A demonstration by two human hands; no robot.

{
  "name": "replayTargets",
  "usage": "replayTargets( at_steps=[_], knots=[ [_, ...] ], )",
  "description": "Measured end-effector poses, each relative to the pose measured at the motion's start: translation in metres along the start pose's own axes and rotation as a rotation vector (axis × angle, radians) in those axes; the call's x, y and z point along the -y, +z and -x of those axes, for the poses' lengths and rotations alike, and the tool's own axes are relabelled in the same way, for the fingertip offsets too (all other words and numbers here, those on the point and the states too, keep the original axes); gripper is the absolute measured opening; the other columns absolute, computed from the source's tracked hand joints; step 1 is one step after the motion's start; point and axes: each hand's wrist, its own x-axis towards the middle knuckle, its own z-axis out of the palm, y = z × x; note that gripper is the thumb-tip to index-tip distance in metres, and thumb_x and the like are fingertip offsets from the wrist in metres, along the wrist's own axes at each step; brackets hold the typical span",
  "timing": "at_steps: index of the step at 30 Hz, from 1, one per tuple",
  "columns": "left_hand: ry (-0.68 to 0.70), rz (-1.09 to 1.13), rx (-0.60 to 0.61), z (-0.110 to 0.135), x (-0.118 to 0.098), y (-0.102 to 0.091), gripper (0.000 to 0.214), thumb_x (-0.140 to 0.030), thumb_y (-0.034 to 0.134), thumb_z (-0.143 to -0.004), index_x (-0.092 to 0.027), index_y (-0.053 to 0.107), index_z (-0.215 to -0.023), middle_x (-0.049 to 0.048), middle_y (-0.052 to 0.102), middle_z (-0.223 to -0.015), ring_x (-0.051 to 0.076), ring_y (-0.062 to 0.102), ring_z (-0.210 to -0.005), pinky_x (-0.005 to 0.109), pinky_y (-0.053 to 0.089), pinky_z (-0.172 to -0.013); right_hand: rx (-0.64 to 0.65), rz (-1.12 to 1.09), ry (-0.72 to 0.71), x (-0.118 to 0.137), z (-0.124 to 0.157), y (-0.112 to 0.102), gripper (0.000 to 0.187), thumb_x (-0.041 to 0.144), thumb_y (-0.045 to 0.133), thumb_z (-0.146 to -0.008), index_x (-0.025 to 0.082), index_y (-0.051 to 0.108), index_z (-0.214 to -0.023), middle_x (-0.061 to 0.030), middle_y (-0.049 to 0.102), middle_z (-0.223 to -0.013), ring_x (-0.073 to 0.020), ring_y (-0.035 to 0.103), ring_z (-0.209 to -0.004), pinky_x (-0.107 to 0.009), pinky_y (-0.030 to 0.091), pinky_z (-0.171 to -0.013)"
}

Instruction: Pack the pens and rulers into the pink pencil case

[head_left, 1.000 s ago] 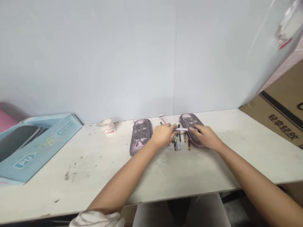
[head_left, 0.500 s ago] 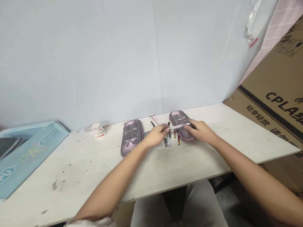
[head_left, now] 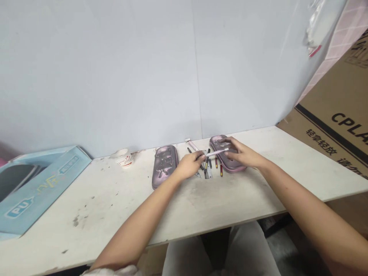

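My left hand (head_left: 190,164) is closed on one end of a slim white pen (head_left: 216,152), which it holds level above the table. Close to the pen's other end is my right hand (head_left: 239,151), fingers spread apart, over the right-hand purple pencil case (head_left: 232,165). A second dark purple pencil case (head_left: 165,165) with a raised design lies left of my left hand. Between the cases are several small items: a clear ruler (head_left: 209,172), a black pen (head_left: 206,167), short red-and-black sticks (head_left: 221,171) and a pale pink tube-like item (head_left: 192,145).
A white paper cup (head_left: 125,158) with red marks stands at the back left of the white table (head_left: 115,214). Left of it lies a light blue box (head_left: 43,191). A large cardboard box (head_left: 330,115) leans at the right, and a pale wall rises behind.
My right hand's fingers have opened and lifted away from the pen. My left hand still grips it. The whole view has shifted slightly.
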Motion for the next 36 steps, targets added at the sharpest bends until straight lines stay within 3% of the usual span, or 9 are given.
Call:
replayTargets(
  at_steps=[4,8,12,16,20,26,29,31,36],
  knots=[
    [0.006,-0.004,0.01,0.001,0.003,-0.003,0.033,-0.041,0.033,-0.086,-0.02,0.059,-0.088,0.0037,0.064,-0.083,0.018,0.058,-0.079,0.026,0.042,-0.07,-0.022,0.024,0.167,-0.002,-0.005,0.004,0.032,0.047,0.044,-0.08,0.017,0.054,-0.088,0.0007,0.054,-0.062,-0.012,0.05,-0.054,-0.025,0.041,-0.051],
    [-0.009,-0.02,0.004,0.002,0.004,-0.005,0.033,-0.041,0.033,-0.086,-0.02,0.058,-0.085,0.0033,0.063,-0.079,0.018,0.057,-0.076,0.025,0.041,-0.068,0.036,-0.136,0.073,-0.001,-0.007,0.007,0.035,0.04,0.053,-0.075,0.021,0.048,-0.104,-0.0012,0.058,-0.082,-0.0123,0.055,-0.066,-0.025,0.045,-0.056],
    [-0.017,-0.038,-0.001,0.003,0.005,-0.006,0.032,-0.04,0.033,-0.086,-0.02,0.058,-0.084,0.0039,0.064,-0.08,0.018,0.057,-0.076,0.025,0.04,-0.067,0.022,-0.071,0.223,0.001,-0.009,0.009,0.031,0.046,0.046,-0.079,0.017,0.052,-0.089,0.0018,0.052,-0.062,-0.0106,0.049,-0.051,-0.024,0.041,-0.048],
    [-0.033,-0.053,-0.007,0.004,0.007,-0.008,0.032,-0.04,0.034,-0.086,-0.019,0.059,-0.086,0.0043,0.064,-0.082,0.018,0.057,-0.077,0.025,0.04,-0.067,0.099,-0.206,0.135,0.001,-0.011,0.011,0.034,0.04,0.057,-0.074,0.02,0.049,-0.101,-0.0002,0.057,-0.082,-0.0105,0.055,-0.066,-0.023,0.044,-0.056],
    [-0.038,-0.059,-0.02,0.005,0.007,-0.009,0.033,-0.04,0.035,-0.086,-0.02,0.06,-0.089,0.0048,0.065,-0.086,0.018,0.058,-0.079,0.025,0.039,-0.067,0.052,-0.148,0.29,0.003,-0.014,0.015,0.03,0.047,0.047,-0.08,0.018,0.051,-0.082,0.0045,0.047,-0.055,-0.0083,0.044,-0.046,-0.021,0.036,-0.042],
    [-0.065,0.011,-0.012,0.005,0.012,-0.009,0.031,-0.039,0.038,-0.085,-0.019,0.062,-0.087,0.0048,0.065,-0.083,0.018,0.057,-0.076,0.025,0.038,-0.067,0.072,-0.297,0.31,-0.002,-0.02,0.028,0.026,0.045,0.05,-0.077,0.02,0.048,-0.084,0.0047,0.05,-0.059,-0.009,0.048,-0.047,-0.02,0.036,-0.042],
    [-0.158,0.116,0.033,0.002,0.023,-0.01,0.036,-0.039,0.036,-0.085,-0.016,0.062,-0.08,0.0051,0.064,-0.075,0.017,0.055,-0.07,0.025,0.039,-0.064,-0.058,-0.25,0.236,-0.01,-0.025,0.032,0.025,0.045,0.044,-0.081,0.02,0.047,-0.079,0.0068,0.044,-0.052,-0.0086,0.044,-0.042,-0.021,0.036,-0.043],
    [-0.229,0.109,0.059,0.001,0.029,-0.014,0.039,-0.039,0.033,-0.086,-0.015,0.062,-0.077,0.0057,0.062,-0.071,0.017,0.055,-0.066,0.026,0.039,-0.062,-0.121,-0.158,0.119,-0.016,-0.027,0.031,0.019,0.038,0.045,-0.081,0.02,0.05,-0.086,0.0037,0.053,-0.063,-0.0106,0.052,-0.054,-0.024,0.042,-0.054],
    [-0.055,-0.495,-0.112,0.001,0.025,-0.024,0.026,-0.026,0.038,-0.084,-0.016,0.062,-0.089,0.0127,0.061,-0.091,0.026,0.053,-0.093,0.036,0.038,-0.078,-0.147,0.41,-0.095,-0.029,-0.026,0.03,0.021,0.023,0.044,-0.08,0.017,0.057,-0.096,-0.0082,0.062,-0.098,-0.0207,0.055,-0.093,-0.034,0.04,-0.082]
  ],
)
